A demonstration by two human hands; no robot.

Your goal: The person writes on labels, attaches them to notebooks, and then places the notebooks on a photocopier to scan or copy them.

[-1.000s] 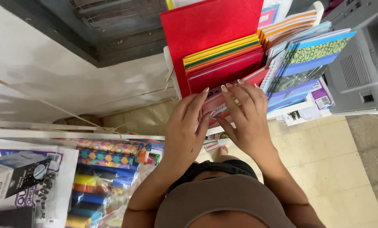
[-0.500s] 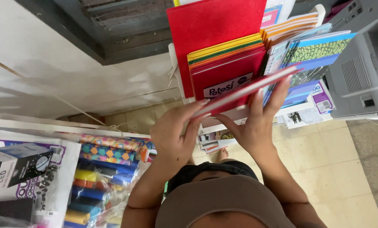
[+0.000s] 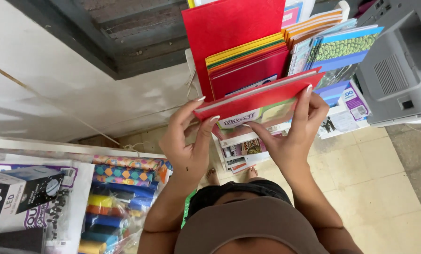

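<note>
We see a white rack [image 3: 190,61] packed with coloured folders [image 3: 246,56] and notebooks [image 3: 335,44], a grey printer [image 3: 398,70] to its right, rolled wrapping paper [image 3: 121,170] and a black box [image 3: 20,190] lower left, over a tiled floor [image 3: 384,188].

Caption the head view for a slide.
Both hands, left and right, hold a red notebook before a stationery rack.

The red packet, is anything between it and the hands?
No. Both hands are already on the red packet: the left hand pinches its left end and the right hand its right end. Nothing visible sits between the fingers and the packet.
</note>
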